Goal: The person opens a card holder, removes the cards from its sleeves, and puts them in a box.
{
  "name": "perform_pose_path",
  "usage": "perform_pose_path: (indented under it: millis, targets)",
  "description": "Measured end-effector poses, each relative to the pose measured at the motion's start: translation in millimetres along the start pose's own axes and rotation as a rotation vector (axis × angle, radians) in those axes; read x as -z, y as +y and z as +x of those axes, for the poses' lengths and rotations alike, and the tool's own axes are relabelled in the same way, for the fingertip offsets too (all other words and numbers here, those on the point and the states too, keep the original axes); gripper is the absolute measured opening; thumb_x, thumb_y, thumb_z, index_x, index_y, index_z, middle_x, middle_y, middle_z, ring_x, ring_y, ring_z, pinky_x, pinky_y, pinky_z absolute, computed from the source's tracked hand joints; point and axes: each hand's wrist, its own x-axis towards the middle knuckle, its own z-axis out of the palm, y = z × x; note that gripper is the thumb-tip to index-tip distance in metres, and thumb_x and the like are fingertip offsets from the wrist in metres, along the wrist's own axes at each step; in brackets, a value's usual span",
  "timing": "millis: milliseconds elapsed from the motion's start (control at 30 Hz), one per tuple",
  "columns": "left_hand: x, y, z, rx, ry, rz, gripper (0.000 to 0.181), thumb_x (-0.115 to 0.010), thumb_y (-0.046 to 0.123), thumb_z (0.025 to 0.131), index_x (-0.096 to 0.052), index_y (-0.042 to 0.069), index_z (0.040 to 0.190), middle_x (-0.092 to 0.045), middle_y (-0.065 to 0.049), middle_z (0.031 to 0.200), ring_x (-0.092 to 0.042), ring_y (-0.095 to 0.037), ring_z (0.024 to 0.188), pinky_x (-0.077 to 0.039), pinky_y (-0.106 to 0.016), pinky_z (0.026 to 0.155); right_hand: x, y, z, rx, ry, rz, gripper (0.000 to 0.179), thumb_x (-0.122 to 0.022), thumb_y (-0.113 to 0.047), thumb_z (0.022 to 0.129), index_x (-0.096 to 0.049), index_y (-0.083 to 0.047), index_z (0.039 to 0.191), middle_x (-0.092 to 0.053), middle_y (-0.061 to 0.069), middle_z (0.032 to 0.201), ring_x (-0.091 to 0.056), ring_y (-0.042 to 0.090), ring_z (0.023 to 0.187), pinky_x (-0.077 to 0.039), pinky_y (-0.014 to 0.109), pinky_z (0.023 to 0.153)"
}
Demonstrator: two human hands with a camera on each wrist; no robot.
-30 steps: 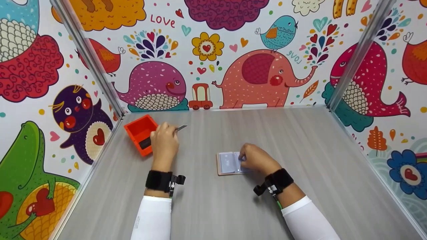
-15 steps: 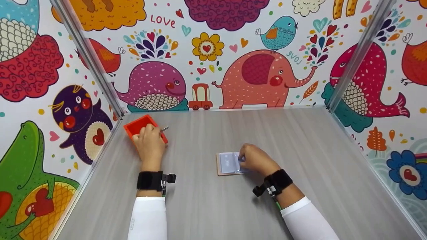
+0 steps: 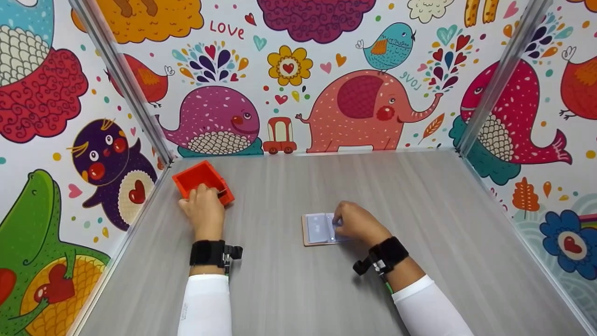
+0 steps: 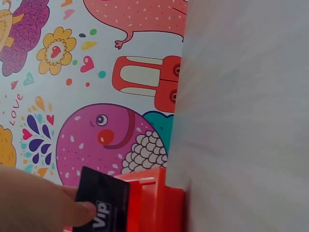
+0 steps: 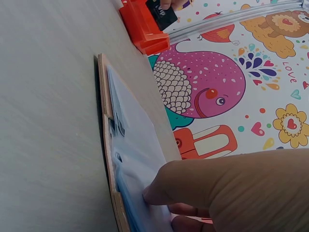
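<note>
My left hand point(image 3: 205, 212) pinches a black card point(image 4: 113, 198) between thumb and fingers, at the near side of a red plastic box point(image 3: 196, 173). White "VIP" lettering shows on the card in the left wrist view; the thumb covers part of it. Right of the box lies an open card holder point(image 3: 318, 228) with a tan cover and clear plastic sleeves. My right hand point(image 3: 361, 221) grips its right-hand sleeves; the thumb lies on the clear plastic point(image 5: 140, 140) in the right wrist view. That hand hides the holder's right side from the head camera.
The grey wood-grain tabletop point(image 3: 289, 284) runs back to a wall point(image 3: 322, 56) printed with cartoon animals. Metal corner posts point(image 3: 123, 79) stand at the back left and back right. Black straps with small cameras point(image 3: 207, 253) sit on both wrists.
My left hand has moved left and slightly down with the card, from the box's right side to over its near part. My right hand has stayed at the card holder.
</note>
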Motion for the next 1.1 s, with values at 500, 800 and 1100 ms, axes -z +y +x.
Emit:
perform_pose_path:
  millis: [500,800,1100]
  targets:
    - [-21.5,-9.4,-0.3,0.007,-0.087,0.007,0.028,-0.056,0.000,0.105,-0.082,-0.005,0.115,-0.074,-0.029,0.117,-0.068,-0.049,0.115,-0.040,-0.068,0.100,0,-1,0.2,-0.064,-0.031,0.019,0.020,-0.083,0.000,0.083,-0.088,0.000,0.102,-0.075,0.008,0.104,-0.064,0.019,0.093,-0.062,0.046,0.091]
    - [-23.8,-8.1,-2.3,0.032,-0.138,0.026,0.025,-0.057,-0.003,0.105,-0.080,-0.007,0.114,-0.072,-0.031,0.116,-0.067,-0.050,0.115,-0.036,-0.067,0.102,1,-1,-0.7,-0.063,-0.033,0.033,0.018,-0.084,0.000,0.083,-0.087,0.000,0.101,-0.075,0.008,0.103,-0.063,0.019,0.093,-0.062,0.045,0.091]
    - [-24.8,-12.0,-3.5,0.057,-0.261,0.032,0.029,-0.067,0.009,0.109,-0.074,-0.007,0.132,-0.074,-0.032,0.123,-0.069,-0.051,0.120,-0.034,-0.073,0.109,1,2,-0.5,-0.023,-0.018,0.035,0.019,-0.083,0.002,0.080,-0.088,0.001,0.098,-0.074,0.009,0.101,-0.063,0.020,0.092,-0.060,0.043,0.088]
